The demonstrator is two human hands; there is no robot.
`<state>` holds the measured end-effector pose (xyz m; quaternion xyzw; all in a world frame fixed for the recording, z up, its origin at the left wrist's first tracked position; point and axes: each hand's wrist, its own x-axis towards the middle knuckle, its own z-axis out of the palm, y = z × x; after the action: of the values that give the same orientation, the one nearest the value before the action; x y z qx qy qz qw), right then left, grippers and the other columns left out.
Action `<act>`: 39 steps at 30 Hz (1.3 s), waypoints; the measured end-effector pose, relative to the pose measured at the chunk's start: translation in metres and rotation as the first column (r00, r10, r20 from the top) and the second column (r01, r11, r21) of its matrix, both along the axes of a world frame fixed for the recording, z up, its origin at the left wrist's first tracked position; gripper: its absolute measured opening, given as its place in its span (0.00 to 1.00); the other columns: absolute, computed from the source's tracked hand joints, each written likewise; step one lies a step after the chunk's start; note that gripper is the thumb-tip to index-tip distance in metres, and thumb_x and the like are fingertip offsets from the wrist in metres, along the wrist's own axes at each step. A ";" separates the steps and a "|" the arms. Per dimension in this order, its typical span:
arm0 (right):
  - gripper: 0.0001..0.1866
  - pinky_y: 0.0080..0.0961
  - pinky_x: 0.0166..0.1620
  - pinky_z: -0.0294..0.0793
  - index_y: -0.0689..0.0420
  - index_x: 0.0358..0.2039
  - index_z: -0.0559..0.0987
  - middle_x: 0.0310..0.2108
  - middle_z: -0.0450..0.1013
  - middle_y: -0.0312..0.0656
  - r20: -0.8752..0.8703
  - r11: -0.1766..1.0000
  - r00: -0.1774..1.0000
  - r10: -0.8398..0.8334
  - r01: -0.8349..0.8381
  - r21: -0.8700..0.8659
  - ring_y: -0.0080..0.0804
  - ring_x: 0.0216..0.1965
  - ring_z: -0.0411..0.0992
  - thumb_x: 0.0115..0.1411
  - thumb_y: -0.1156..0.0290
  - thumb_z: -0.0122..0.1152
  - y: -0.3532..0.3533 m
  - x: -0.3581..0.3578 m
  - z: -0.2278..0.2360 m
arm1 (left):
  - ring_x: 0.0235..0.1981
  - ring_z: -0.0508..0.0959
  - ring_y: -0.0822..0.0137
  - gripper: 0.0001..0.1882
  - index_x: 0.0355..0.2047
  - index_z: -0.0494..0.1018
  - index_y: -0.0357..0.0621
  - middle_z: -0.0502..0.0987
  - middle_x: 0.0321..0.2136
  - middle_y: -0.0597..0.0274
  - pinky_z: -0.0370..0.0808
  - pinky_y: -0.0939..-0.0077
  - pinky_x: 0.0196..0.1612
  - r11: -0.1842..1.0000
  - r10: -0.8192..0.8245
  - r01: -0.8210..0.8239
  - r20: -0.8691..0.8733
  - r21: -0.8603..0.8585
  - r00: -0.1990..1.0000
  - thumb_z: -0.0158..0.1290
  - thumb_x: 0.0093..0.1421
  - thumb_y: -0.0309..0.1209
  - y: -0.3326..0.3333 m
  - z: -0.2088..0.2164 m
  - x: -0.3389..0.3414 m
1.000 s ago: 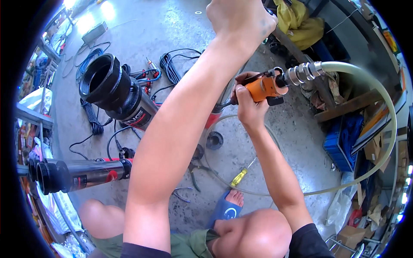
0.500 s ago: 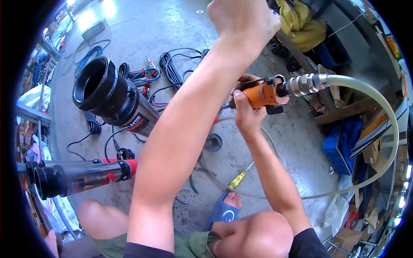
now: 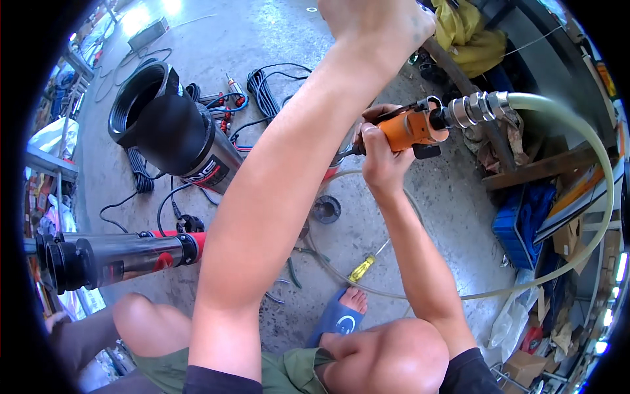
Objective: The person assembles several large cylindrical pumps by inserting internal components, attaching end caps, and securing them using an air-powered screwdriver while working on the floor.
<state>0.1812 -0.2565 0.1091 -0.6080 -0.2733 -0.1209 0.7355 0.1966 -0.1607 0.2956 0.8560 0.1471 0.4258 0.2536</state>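
My right hand (image 3: 387,154) is wrapped round an orange hand tool (image 3: 408,130), its thumb over the near side. Metal couplings (image 3: 478,109) join the tool's right end to a pale, translucent hose (image 3: 600,177), which arches to the right and loops back along the floor. The tool's left end passes behind my left forearm and is partly hidden. My left arm reaches up across the middle, and my left hand (image 3: 374,23) is cut off by the upper edge, its fingers out of sight. Behind that forearm lies a large steel cylinder (image 3: 220,161) with a black threaded end.
Two slimmer steel-and-red cylinders (image 3: 141,259) lie at left. Coiled black cables (image 3: 262,98) are on the floor beyond. A yellow-handled screwdriver (image 3: 362,269) and a black ring (image 3: 326,209) lie near my foot. At right stand a blue crate (image 3: 515,226) and a wooden frame (image 3: 545,164).
My right hand and the orange tool have moved slightly up and to the right. My left hand has risen a little further past the upper edge. The cylinders sit slightly differently in view.
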 end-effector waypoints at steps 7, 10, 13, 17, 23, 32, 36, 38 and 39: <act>0.08 0.23 0.31 0.72 0.64 0.40 0.71 0.28 0.70 0.40 0.014 1.000 0.999 0.028 -0.028 -0.012 0.24 0.25 0.70 0.59 0.81 0.52 0.001 -0.002 0.000 | 0.39 0.84 0.49 0.20 0.35 0.81 0.33 0.82 0.37 0.42 0.82 0.62 0.43 0.997 0.053 -0.058 -0.102 -0.045 0.993 0.66 0.50 0.40 0.008 -0.001 0.011; 0.08 0.23 0.32 0.72 0.63 0.40 0.71 0.28 0.70 0.40 0.010 0.998 0.998 0.064 -0.064 0.000 0.24 0.25 0.70 0.59 0.81 0.53 0.015 -0.012 0.003 | 0.39 0.84 0.49 0.21 0.35 0.80 0.32 0.82 0.37 0.42 0.82 0.62 0.44 0.994 0.094 -0.100 -0.134 -0.040 0.986 0.66 0.50 0.40 0.019 0.007 -0.003; 0.09 0.23 0.32 0.73 0.63 0.40 0.71 0.29 0.70 0.40 0.025 0.998 0.999 0.043 -0.042 -0.040 0.24 0.26 0.70 0.59 0.81 0.53 0.006 -0.009 -0.003 | 0.39 0.84 0.49 0.22 0.37 0.79 0.32 0.81 0.38 0.42 0.82 0.62 0.44 0.994 0.082 -0.090 -0.114 -0.065 0.990 0.66 0.50 0.40 0.016 -0.003 0.003; 0.08 0.23 0.36 0.73 0.62 0.35 0.74 0.29 0.74 0.39 -0.042 0.999 0.998 0.040 -0.041 0.000 0.24 0.29 0.72 0.53 0.81 0.58 0.008 -0.020 -0.001 | 0.39 0.84 0.49 0.24 0.38 0.79 0.31 0.81 0.39 0.42 0.82 0.61 0.45 0.994 0.108 -0.108 -0.030 -0.021 0.994 0.66 0.50 0.41 0.012 -0.002 -0.019; 0.07 0.21 0.37 0.73 0.62 0.34 0.77 0.30 0.74 0.36 -0.083 0.999 0.995 0.052 -0.051 0.019 0.22 0.30 0.72 0.52 0.81 0.60 0.014 -0.030 0.002 | 0.37 0.84 0.49 0.23 0.38 0.77 0.31 0.80 0.36 0.44 0.82 0.61 0.42 0.993 0.111 -0.110 0.025 -0.029 0.994 0.64 0.50 0.40 0.022 -0.013 -0.013; 0.10 0.21 0.36 0.72 0.62 0.38 0.75 0.30 0.73 0.36 -0.028 0.995 0.995 0.099 -0.098 0.037 0.21 0.30 0.71 0.54 0.80 0.58 0.015 -0.047 0.011 | 0.36 0.84 0.51 0.25 0.40 0.74 0.26 0.78 0.35 0.43 0.83 0.62 0.38 1.000 0.005 -0.005 0.031 -0.017 1.000 0.62 0.51 0.37 0.019 -0.007 -0.043; 0.10 0.22 0.36 0.72 0.63 0.39 0.74 0.30 0.72 0.36 0.080 0.997 0.994 0.077 -0.075 -0.031 0.22 0.30 0.71 0.55 0.79 0.58 0.014 -0.048 0.009 | 0.35 0.84 0.51 0.25 0.41 0.73 0.25 0.78 0.36 0.43 0.83 0.62 0.38 0.998 0.052 -0.053 0.035 0.024 0.998 0.61 0.51 0.38 0.021 -0.007 -0.038; 0.10 0.23 0.37 0.73 0.63 0.39 0.74 0.30 0.72 0.37 0.123 0.997 0.990 0.061 -0.056 -0.044 0.23 0.30 0.71 0.55 0.78 0.58 0.013 -0.048 0.009 | 0.35 0.84 0.51 0.26 0.41 0.73 0.25 0.78 0.36 0.43 0.83 0.62 0.38 0.997 0.044 -0.048 0.070 0.057 0.997 0.61 0.51 0.39 0.016 -0.007 -0.050; 0.10 0.23 0.36 0.73 0.63 0.39 0.74 0.30 0.73 0.37 0.129 0.997 0.990 0.059 -0.053 -0.049 0.23 0.30 0.71 0.55 0.79 0.58 0.013 -0.049 0.008 | 0.35 0.84 0.51 0.26 0.41 0.73 0.25 0.78 0.36 0.44 0.83 0.62 0.37 0.998 0.042 -0.045 0.056 0.052 0.998 0.62 0.51 0.39 0.016 -0.008 -0.047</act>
<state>0.1325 -0.2433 0.1167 -0.6074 -0.3402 -0.1336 0.7053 0.1495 -0.1444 0.2878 0.8470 0.1473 0.4583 0.2255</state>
